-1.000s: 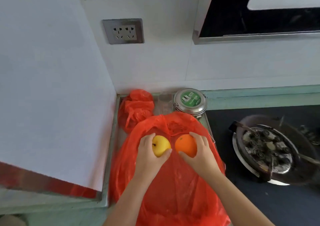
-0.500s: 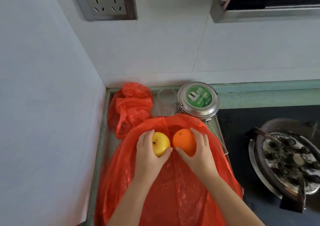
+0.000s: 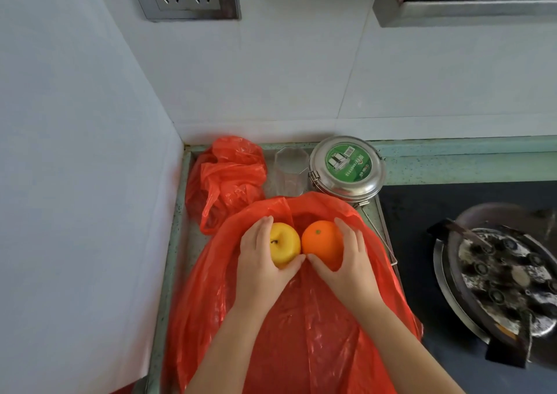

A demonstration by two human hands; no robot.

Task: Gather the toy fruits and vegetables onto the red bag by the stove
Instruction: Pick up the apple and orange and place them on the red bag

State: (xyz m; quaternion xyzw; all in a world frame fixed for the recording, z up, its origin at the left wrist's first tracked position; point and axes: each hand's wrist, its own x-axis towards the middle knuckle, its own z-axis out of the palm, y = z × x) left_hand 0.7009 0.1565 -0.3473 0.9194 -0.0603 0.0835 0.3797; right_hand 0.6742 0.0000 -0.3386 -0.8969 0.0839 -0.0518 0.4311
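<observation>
A red plastic bag (image 3: 304,327) lies spread flat on the counter left of the stove. Two toy fruits sit side by side on its far part. My left hand (image 3: 261,262) grips the yellow apple (image 3: 285,244), fingers curled over its left side and thumb under its front. My right hand (image 3: 346,258) grips the orange (image 3: 322,243) the same way from the right. The two fruits nearly touch.
A crumpled second red bag (image 3: 226,179) sits in the back corner, beside a clear glass (image 3: 289,172) and a round steel lunch box (image 3: 348,167) with a green label. The black stove top with its burner (image 3: 500,276) lies to the right. A white wall (image 3: 75,197) closes the left.
The camera has tilted down and come closer. Both hands still hold the apple and the orange in the same spot on the bag.
</observation>
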